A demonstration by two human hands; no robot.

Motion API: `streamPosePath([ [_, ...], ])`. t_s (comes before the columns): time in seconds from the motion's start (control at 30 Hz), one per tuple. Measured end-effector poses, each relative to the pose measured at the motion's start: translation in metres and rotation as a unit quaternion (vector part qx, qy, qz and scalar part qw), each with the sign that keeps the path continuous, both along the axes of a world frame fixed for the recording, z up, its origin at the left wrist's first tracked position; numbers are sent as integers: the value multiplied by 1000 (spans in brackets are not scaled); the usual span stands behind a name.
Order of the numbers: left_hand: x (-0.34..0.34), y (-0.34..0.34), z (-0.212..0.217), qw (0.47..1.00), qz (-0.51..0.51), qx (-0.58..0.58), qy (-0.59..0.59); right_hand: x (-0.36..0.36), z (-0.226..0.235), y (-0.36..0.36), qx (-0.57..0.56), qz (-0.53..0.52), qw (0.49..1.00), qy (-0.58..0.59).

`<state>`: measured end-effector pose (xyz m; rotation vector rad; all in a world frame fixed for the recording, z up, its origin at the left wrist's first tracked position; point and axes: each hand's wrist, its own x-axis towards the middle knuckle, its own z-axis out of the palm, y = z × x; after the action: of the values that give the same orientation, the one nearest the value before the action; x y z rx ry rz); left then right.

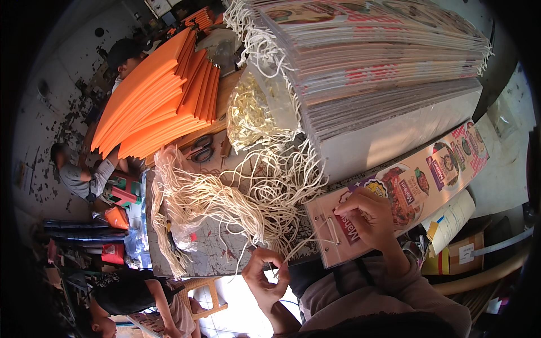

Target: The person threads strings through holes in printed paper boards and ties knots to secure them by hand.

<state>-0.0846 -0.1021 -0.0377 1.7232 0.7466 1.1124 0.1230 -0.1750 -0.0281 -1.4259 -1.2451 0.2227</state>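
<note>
White cord (293, 250) pinched in my left hand (267, 276) at six o'clock feeds toward the printed paper bag (406, 191) at four o'clock; my right hand (369, 217) clamps its punched edge. Keep the cord taut, I judge, and the bag pressed flat.

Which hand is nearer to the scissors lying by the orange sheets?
Left. The left hand pinches a cord at the table's near edge, below and right of the scissors. The right hand rests on the printed flat bag, farther right.
</note>
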Motion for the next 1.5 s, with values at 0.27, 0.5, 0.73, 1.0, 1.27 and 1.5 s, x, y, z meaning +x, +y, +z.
streamPosePath([
  [0.27,7,-6,7,999,-43,17,-3,-37,12,1,-5,151,986,-73],
  [0.5,7,-13,9,998,-42,46,7,-36,10,-5,-12,135,974,-180],
  [0.73,12,-13,12,997,-32,61,44,-23,8,-16,-67,118,970,-202],
  [1.0,20,-4,50,993,-74,87,8,-16,24,-65,-240,16,920,-309],
  [1.27,30,-4,60,995,-65,56,-58,1,32,-107,-285,34,887,-361],
  [1.5,17,8,62,995,-9,37,-92,36,31,-132,-203,-34,864,-459],
])
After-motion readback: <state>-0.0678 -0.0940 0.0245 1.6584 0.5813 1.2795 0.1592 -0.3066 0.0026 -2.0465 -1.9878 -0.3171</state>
